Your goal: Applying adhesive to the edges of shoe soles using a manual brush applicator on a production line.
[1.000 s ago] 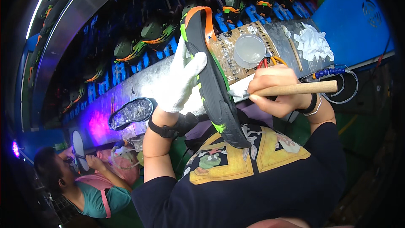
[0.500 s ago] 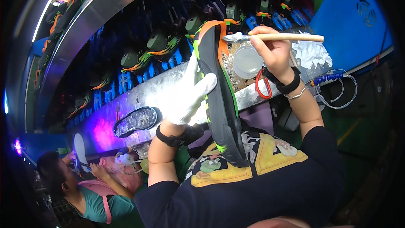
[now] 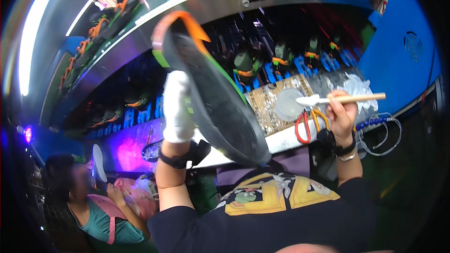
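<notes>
Tilting the shoe (image 3: 211, 98) higher in the gloved left hand (image 3: 177, 107), closed around it; right hand (image 3: 341, 112), gripping the brush (image 3: 344, 98), withdrawing toward the glue dish (image 3: 288, 104) at three o'clock, reloading likely.

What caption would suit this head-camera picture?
Gloved left hand lifts a shoe, sole up; right hand holds a brush over a round dish.
</notes>
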